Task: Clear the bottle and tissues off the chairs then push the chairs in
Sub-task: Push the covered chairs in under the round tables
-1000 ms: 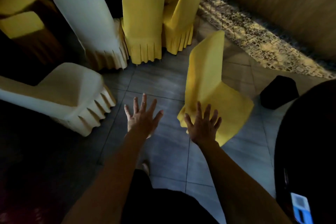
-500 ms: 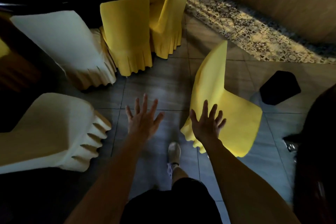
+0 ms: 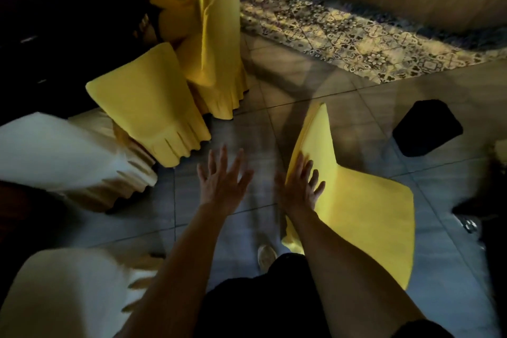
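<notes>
Right hand has come onto the yellow chair, spread flat; left hand spread, empty; black bin unreadable.

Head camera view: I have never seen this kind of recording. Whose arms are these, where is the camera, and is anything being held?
There is no machine here. The camera sits on a person's head and looks forward and down, so the two bare arms are the wearer's own. The left hand is spread open above the tiled floor and holds nothing. The right hand, also flat and open, lies at the back edge of a lone yellow-covered chair. Blur hides whether it actually presses on it. To the left, more yellow-covered chairs and cream-covered chairs crowd together. A black object stands on the floor at the right. No bottle or tissues show in this picture.
</notes>
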Available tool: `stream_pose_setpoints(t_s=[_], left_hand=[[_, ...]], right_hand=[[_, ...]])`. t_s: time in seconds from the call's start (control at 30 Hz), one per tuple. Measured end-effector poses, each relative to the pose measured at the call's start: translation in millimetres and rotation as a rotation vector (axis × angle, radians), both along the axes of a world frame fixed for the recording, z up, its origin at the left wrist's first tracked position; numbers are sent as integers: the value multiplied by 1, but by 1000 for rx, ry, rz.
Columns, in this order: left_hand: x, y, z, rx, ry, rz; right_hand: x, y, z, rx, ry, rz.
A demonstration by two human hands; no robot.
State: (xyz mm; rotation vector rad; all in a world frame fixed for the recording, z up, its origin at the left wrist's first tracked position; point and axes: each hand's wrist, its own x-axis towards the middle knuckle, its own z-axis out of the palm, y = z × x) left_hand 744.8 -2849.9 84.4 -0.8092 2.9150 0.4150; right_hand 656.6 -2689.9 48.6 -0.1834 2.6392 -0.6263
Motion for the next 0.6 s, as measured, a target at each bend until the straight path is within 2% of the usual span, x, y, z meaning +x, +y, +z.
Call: stream_pose_setpoints(t_s=[0.23, 0.33, 0.4, 0.5, 0.6], left_hand=[[-115, -4, -15, 31, -41, -239], [-163, 0, -20, 54, -61, -376], [-197, 4, -25, 28, -89, -537], [-247, 10, -28, -85, -68, -809], [-291, 27, -34, -193, -6, -1173]], right_hand=[[-47, -36, 5, -62, -88, -215], [-48, -41, 1, -30, -25, -272], [-48, -42, -4, 6, 7, -301], [-49, -41, -7, -48, -16, -377], [-51, -41, -7, -78, -32, -466]])
